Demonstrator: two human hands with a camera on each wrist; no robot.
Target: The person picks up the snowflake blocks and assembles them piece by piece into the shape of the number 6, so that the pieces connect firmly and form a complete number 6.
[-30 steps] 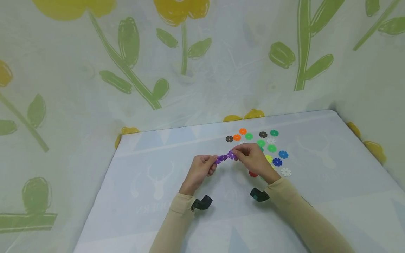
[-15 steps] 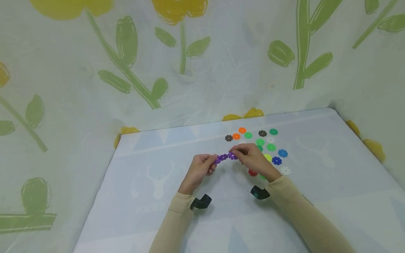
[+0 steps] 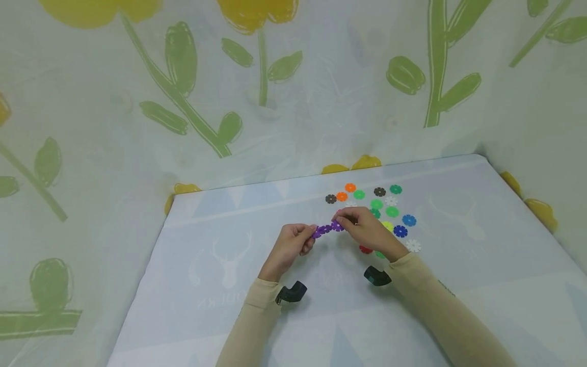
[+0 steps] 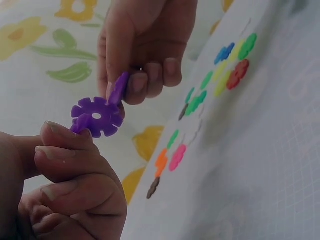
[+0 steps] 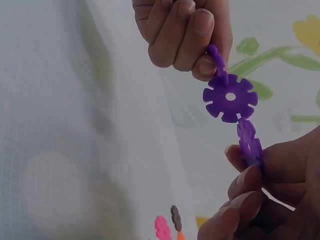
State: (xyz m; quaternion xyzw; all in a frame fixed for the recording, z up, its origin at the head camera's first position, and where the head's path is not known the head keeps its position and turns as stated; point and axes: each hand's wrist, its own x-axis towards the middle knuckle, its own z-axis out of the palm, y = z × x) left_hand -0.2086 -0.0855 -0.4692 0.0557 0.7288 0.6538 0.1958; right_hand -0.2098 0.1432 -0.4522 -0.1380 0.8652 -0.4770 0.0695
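Three purple notched snowflake discs form a short row between the hands, above the table. My left hand (image 3: pixel 290 247) pinches the disc at the left end (image 5: pixel 218 64), which is slotted edge-on into the middle disc (image 4: pixel 97 116). Thumb and fingers of my right hand (image 3: pixel 367 230) pinch the right-end disc (image 5: pixel 249 142). Its notched edge meets the rim of the middle disc and stands turned across it. In the right wrist view the middle disc faces the camera, showing its round centre hole.
Loose discs in several colours lie on the pale table (image 3: pixel 183 285) beyond and right of my right hand, among them an orange disc (image 3: pixel 350 187), a dark blue disc (image 3: pixel 400 231) and a white disc (image 3: pixel 414 245). A flower-printed curtain (image 3: pixel 321 112) stands behind the table.
My right hand has brought its purple disc slightly left and turned it, closing the small gap to the middle disc. The left hand keeps its grip almost unmoved.
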